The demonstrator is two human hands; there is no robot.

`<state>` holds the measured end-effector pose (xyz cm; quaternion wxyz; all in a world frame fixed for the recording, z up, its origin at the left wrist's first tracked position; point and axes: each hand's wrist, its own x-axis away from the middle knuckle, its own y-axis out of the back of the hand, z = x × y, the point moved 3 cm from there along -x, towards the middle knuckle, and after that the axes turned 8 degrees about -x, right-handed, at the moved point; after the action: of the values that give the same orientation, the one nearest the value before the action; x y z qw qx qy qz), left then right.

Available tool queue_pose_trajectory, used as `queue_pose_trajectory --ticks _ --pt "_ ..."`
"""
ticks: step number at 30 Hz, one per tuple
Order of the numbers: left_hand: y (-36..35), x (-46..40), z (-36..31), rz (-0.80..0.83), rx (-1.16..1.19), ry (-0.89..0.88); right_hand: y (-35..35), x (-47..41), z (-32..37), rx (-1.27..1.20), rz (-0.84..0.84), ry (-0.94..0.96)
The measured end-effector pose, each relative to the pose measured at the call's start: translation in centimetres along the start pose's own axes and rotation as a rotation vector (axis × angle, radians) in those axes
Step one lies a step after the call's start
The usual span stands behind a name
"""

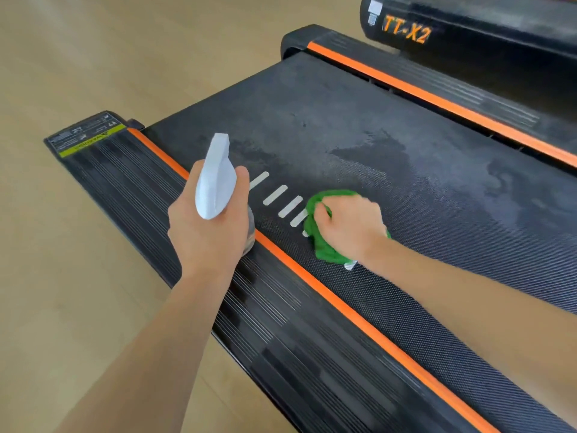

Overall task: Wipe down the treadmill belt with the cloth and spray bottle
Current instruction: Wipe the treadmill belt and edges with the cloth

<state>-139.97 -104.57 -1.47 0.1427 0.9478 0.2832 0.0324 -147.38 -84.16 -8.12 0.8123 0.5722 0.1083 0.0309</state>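
The black textured treadmill belt (359, 126) runs diagonally across the view, with wet dark patches and dull dusty areas in its middle. My right hand (351, 226) presses a bunched green cloth (324, 248) onto the belt beside a row of white stripes (274, 195). My left hand (207, 232) holds a spray bottle with a white trigger head (215, 179) above the near side rail; its nozzle points away from me. The bottle's clear body is mostly hidden by my fingers.
An orange strip (343, 310) edges the ribbed black side rail (134, 195) nearest me, and another orange strip (437, 101) lines the far rail. A second black machine marked TT-X2 (406, 31) stands beyond. Light wooden floor (78, 276) lies to the left.
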Motion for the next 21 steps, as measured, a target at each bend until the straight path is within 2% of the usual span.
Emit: queue_pose_trajectory --ticks 4,8,16,18,21 --pt "0.0 -0.4 0.5 -0.021 -0.031 0.0 2.2 9.4 -1.6 -0.002 0.078 0.276" --pt "-0.5 -0.4 0.5 -0.035 -0.01 0.005 1.7 8.1 -1.7 -0.033 0.057 0.461" --pt "-0.6 -0.5 0.8 -0.046 -0.005 -0.053 -1.9 -8.0 3.4 -0.005 -0.039 0.062" --pt "-0.6 -0.5 0.7 -0.037 -0.003 -0.053 -2.3 -9.1 3.7 -0.022 -0.015 -0.024" --pt "-0.5 -0.3 0.5 -0.012 0.005 -0.042 -1.8 -6.3 3.1 -0.053 0.03 0.021"
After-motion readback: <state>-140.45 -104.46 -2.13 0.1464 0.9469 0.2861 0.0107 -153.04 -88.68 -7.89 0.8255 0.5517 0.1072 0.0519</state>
